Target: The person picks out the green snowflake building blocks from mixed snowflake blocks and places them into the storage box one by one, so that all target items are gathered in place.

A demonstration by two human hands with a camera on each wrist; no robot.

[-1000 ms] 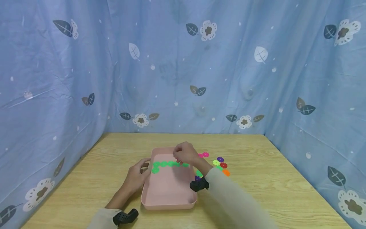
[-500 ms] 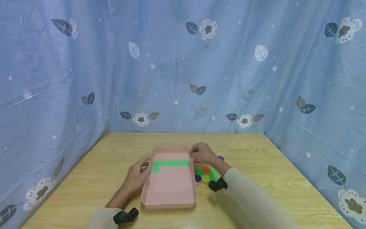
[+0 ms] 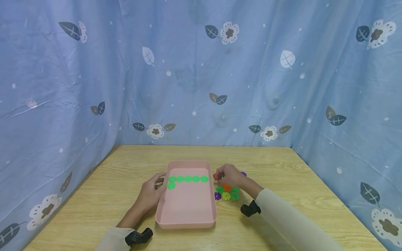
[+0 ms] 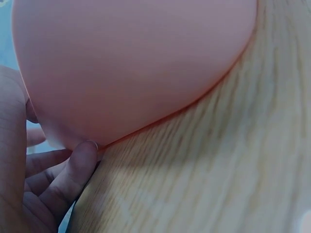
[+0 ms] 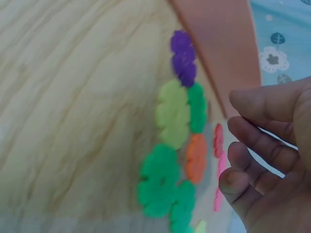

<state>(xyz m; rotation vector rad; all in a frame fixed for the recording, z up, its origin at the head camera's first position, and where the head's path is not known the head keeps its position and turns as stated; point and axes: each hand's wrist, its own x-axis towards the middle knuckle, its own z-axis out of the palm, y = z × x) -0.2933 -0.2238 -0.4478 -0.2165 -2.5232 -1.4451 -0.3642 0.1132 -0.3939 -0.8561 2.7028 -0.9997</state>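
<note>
Once my right hand (image 3: 230,175) swung mid-right over the loose flower discs (image 3: 225,196), fingers slack and empty, the pink tray (image 3: 188,209), gripped by my left hand (image 3: 150,193), kinda stalled at six green discs (image 3: 188,179).

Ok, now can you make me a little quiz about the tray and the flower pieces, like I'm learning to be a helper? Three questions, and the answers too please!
1. Count: How many green flower pieces lie in the pink tray?

2. True or false: The left grip is touching the tray's left side.

3. Choose one: Where is the right grip?
A) On the tray's near edge
B) By the mixed-colour flower pieces on the wooden table, to the right of the tray
C) Over the green pieces inside the tray

Key:
1. Six: five in a row and one just below the row's left end.
2. True.
3. B
</note>
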